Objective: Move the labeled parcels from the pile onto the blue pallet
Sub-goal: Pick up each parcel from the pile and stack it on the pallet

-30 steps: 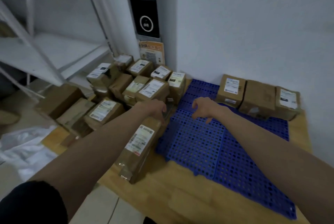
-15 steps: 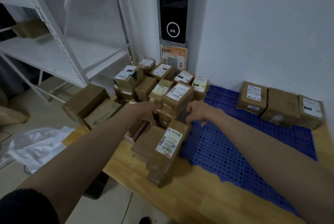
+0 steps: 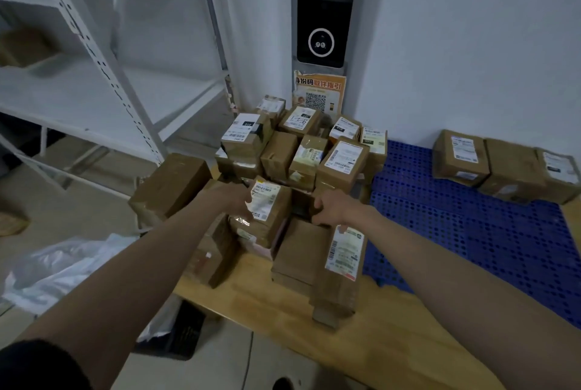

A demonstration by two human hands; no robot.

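Three parcels (image 3: 460, 155) sit on blue pallet (image 3: 440, 216); pile (image 3: 301, 150) remains. Left hand (image 3: 231, 197) fingers grip labeled parcel (image 3: 264, 210); right hand (image 3: 330, 205) curled, hold unclear.

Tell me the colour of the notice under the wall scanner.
Orange, with a QR code; notice, head view.

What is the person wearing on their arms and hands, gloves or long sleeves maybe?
No gloves: both the left hand and the right hand are bare, and so are the forearms. The only clothing in view is a dark sleeve on the left upper arm. No watch, rings or wristbands show.
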